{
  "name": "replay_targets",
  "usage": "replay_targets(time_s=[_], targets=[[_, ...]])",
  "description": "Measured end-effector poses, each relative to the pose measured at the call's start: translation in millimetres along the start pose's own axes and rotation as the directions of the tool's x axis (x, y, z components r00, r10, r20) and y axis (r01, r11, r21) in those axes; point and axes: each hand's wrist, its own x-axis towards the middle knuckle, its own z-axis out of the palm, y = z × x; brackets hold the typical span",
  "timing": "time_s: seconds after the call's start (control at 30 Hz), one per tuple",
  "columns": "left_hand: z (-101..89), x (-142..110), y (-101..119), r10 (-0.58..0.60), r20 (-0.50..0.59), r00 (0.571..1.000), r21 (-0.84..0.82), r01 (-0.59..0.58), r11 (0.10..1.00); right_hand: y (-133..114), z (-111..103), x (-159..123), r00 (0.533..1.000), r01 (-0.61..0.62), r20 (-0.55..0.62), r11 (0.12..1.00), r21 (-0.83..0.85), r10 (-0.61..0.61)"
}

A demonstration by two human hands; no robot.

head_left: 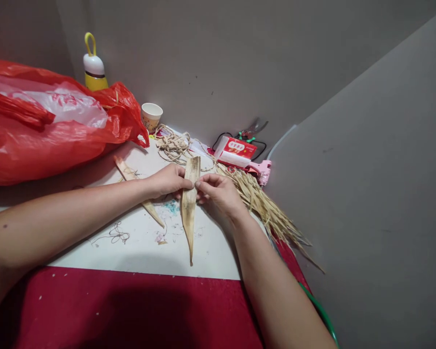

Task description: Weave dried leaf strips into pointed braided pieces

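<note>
A long dried leaf (189, 213), pale tan and tapering to a point toward me, lies over the white board (138, 242). My left hand (169, 180) pinches its left edge near the wide end. My right hand (218, 193) pinches the right edge at the same height, fingers curled closed. A second dried leaf (131, 175) lies flat under my left wrist, pointing down-right.
A bundle of dried straw (265, 206) fans out right of my right hand. Coiled twine (172, 145), a paper cup (151, 116), a red box (236, 148), a pink tool (262, 169) and pliers (252, 130) sit behind. A big red plastic bag (47, 123) and yellow bottle (93, 65) fill the left. Grey walls close the corner.
</note>
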Motion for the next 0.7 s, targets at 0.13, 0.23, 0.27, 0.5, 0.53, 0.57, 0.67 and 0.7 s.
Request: replay_targets(time_s=[0.13,0.23,0.27,0.5,0.53,0.57,0.67,0.7], targets=[[0.4,-0.1,0.0,0.014,-0.006,1.0,0.024,-0.014,1.0,1.9,-0.3,0.2,1.0,-0.006,0.012,1.0,-0.002,0.006],[-0.2,1.1,-2.3,0.024,-0.013,1.0,0.021,-0.024,0.999,2.2,-0.6,-0.3,1.0,-0.007,0.013,1.0,-0.004,0.007],[-0.4,1.6,-3.3,0.027,-0.019,0.999,0.017,-0.026,1.0,2.2,-0.7,-0.4,1.0,-0.007,0.011,1.0,-0.003,0.007],[1.4,1.0,-4.4,0.047,-0.05,0.998,0.023,-0.046,0.999,3.6,-1.6,0.6,1.0,-0.004,0.026,1.0,-0.007,0.004],[2.0,0.0,-3.4,0.053,-0.058,0.997,0.037,-0.051,0.998,3.8,-1.3,0.8,1.0,-0.004,0.024,1.0,-0.009,0.004],[2.6,-1.0,-2.4,0.061,-0.066,0.996,0.047,-0.058,0.997,3.9,-0.8,0.8,1.0,-0.003,0.019,1.0,-0.01,0.003],[3.5,-2.7,-1.3,0.095,-0.076,0.993,0.075,-0.089,0.993,3.5,1.8,0.1,1.0,0.007,0.001,1.0,-0.007,-0.007],[3.4,-2.5,-1.8,0.11,-0.075,0.991,0.081,-0.103,0.991,3.2,2.9,-0.3,1.0,0.014,-0.005,1.0,-0.007,-0.014]])
